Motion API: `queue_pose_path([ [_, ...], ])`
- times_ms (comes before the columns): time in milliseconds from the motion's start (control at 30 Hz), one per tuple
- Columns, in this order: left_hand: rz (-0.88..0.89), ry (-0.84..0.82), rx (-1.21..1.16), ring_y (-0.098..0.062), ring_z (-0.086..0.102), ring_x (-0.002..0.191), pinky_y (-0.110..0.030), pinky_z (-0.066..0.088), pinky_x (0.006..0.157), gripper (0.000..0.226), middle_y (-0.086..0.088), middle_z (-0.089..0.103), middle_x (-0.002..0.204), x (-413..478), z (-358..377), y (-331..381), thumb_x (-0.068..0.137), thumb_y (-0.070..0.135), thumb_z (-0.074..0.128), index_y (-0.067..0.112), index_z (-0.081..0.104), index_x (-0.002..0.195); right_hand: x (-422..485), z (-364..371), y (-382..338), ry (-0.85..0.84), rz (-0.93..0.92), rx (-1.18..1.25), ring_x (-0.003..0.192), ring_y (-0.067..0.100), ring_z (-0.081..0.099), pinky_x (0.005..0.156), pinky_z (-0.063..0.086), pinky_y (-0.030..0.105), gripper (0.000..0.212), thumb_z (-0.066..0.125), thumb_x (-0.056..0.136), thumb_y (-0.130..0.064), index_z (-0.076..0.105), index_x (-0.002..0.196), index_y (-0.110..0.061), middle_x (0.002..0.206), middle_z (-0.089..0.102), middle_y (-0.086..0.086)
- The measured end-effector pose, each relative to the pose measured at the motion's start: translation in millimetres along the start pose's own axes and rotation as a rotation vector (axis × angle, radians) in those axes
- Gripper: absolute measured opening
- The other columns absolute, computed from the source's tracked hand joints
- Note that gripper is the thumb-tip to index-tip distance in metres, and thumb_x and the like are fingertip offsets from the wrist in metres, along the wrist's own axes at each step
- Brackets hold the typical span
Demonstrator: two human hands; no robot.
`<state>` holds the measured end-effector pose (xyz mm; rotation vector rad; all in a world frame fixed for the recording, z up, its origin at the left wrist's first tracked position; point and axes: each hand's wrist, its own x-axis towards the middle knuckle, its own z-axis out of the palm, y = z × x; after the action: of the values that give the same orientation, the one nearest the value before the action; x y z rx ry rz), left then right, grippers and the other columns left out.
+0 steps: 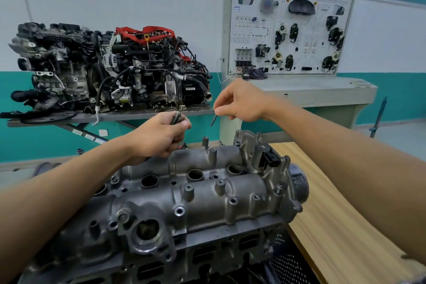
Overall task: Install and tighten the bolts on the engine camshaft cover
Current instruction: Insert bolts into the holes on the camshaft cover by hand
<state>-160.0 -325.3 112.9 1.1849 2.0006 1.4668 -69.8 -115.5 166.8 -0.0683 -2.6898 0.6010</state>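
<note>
Cover: the grey cast-metal camshaft cover (207,193) sits on the engine head, low in the middle of the view, just beside the left edge of the pale wooden surface (334,214). Its long axis runs from near left to far right, and many of its bolt holes stand empty.
Bolt: a slim dark bolt (214,120) hangs tilted, tip down and to the left, above the cover's far end and apart from it.
Right hand: the right hand (242,104) pinches the bolt's upper end.
Left hand: the left hand (159,138) is curled round a bunch of spare dark bolts (176,118), above the cover's far edge.
Key relation: the holes lie below both hands and nearer the person. The right hand is closer to the far-right holes, and the bolt probably needs turning upright to enter one.
Beyond: a complete black engine (110,69) stands on a grey shelf.
</note>
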Motion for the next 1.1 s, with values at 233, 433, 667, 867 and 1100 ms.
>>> queue_pose_path([
  [233,-0.006,-0.028,-0.015,-0.006,0.029,0.043,-0.017,0.023,0.036,0.012,0.004,0.034,0.06,1,3,-6,0.108,0.019,0.042,0.012,0.048,0.099,6,17,0,-0.094,-0.075,-0.079,0.063,0.015,0.067,0.059,0.055,0.021,0.009,0.072,0.088,-0.012,0.078,0.095,-0.011,0.073,0.07,-0.011],
  [433,-0.008,-0.013,-0.054,-0.007,0.027,0.042,-0.015,0.021,0.036,0.011,0.004,0.033,0.059,-3,4,-6,0.107,0.017,0.042,0.013,0.047,0.098,-2,12,-12,-0.027,-0.093,0.016,0.076,0.031,0.071,0.07,0.061,0.038,0.009,0.072,0.089,-0.013,0.078,0.095,-0.01,0.08,0.075,-0.003],
  [667,0.005,0.021,-0.052,-0.006,0.027,0.041,-0.016,0.021,0.034,0.013,0.006,0.034,0.055,-6,4,-5,0.107,0.021,0.045,0.012,0.048,0.098,-33,26,-42,-0.282,-0.193,-0.093,0.076,0.012,0.07,0.076,0.056,0.027,0.01,0.076,0.085,-0.015,0.079,0.094,-0.013,0.083,0.077,-0.003],
  [867,0.034,-0.004,-0.051,-0.006,0.025,0.041,-0.016,0.021,0.034,0.016,0.009,0.035,0.052,-8,6,-8,0.106,0.025,0.046,0.011,0.047,0.1,-60,27,-41,-0.33,-0.188,-0.23,0.072,0.001,0.066,0.069,0.051,0.013,0.007,0.074,0.086,-0.016,0.079,0.091,-0.016,0.081,0.075,-0.01],
  [1100,0.021,-0.022,-0.037,-0.009,0.026,0.043,-0.016,0.021,0.035,0.016,0.002,0.034,0.057,-9,11,-9,0.105,0.025,0.048,0.01,0.047,0.1,-64,27,-35,-0.281,-0.162,-0.326,0.077,0.0,0.065,0.07,0.052,0.015,0.01,0.073,0.087,-0.017,0.08,0.094,-0.016,0.083,0.076,-0.008],
])
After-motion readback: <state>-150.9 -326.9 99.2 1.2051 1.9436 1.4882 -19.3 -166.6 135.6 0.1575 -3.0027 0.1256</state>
